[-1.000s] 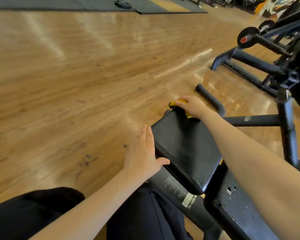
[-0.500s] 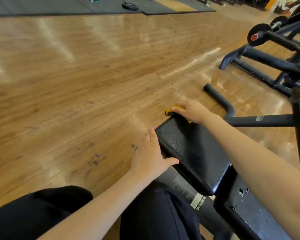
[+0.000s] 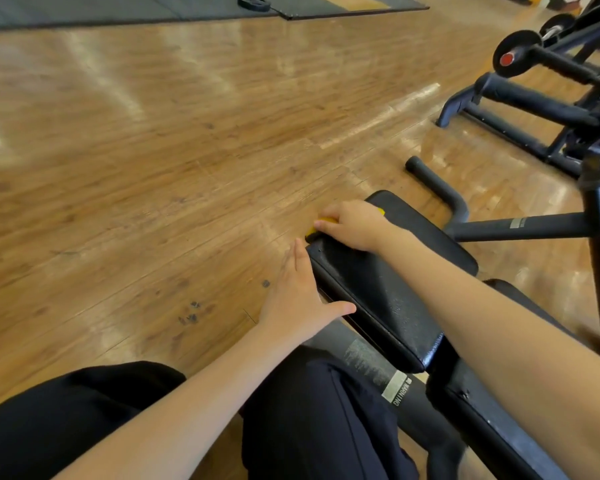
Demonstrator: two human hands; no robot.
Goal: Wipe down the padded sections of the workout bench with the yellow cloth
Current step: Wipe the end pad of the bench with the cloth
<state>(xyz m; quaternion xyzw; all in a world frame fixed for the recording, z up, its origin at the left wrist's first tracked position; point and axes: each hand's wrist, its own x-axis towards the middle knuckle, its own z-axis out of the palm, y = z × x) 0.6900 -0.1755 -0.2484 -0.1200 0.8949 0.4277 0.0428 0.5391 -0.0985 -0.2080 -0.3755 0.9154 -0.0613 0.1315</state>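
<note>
The yellow cloth [image 3: 326, 224] is bunched under the right hand [image 3: 355, 225], whose grip is curled down over it so that only yellow edges show; it is pressed onto the far left corner of the black padded section [image 3: 388, 271], seemingly so the edge gets wiped. Just nearer than that grip, the left hand [image 3: 300, 299] is laid flat with straight fingers along the pad's side, holding nothing, probably to steady the bench. Beyond lies the wooden floor [image 3: 153, 150].

Both bare forearms reach forward beside the bench pad [image 3: 388, 289].
Left hand [image 3: 298, 299] lies flat, fingers straight along the pad's left edge; right hand [image 3: 355, 225], fingers curled, presses its far left corner.
</note>
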